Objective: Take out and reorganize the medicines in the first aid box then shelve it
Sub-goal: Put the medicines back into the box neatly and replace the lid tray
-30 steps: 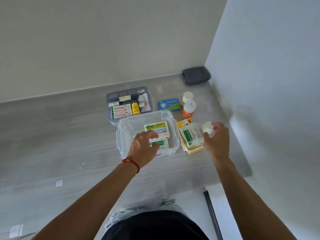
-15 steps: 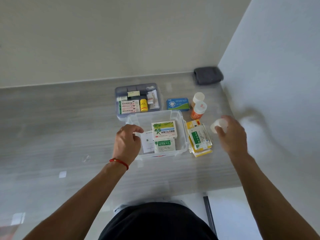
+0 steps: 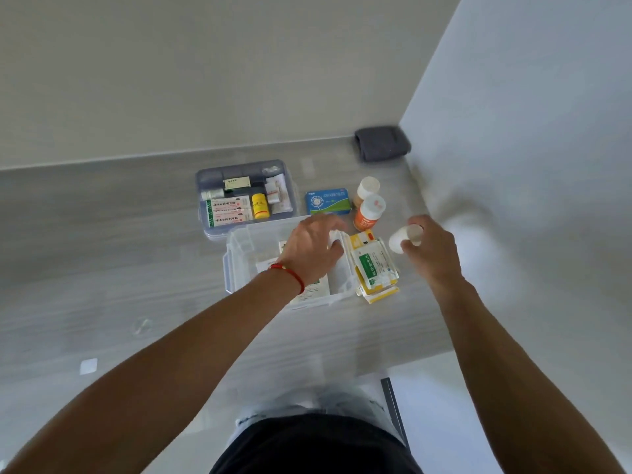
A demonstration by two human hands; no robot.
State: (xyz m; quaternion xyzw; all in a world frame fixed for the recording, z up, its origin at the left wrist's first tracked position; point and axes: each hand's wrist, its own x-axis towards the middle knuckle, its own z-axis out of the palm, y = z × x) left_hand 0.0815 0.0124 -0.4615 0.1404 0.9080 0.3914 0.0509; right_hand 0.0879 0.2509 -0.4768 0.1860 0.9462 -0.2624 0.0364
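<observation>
Since before, left hand [image 3: 313,249] has shifted right inside the clear box [image 3: 236,268], grip unclear; right hand [image 3: 432,251] pinches a light, rigid white bottle [image 3: 403,237] round its body.

hands [image 3: 313,249] over box [image 3: 239,265], one holding bottle [image 3: 405,237].
</observation>
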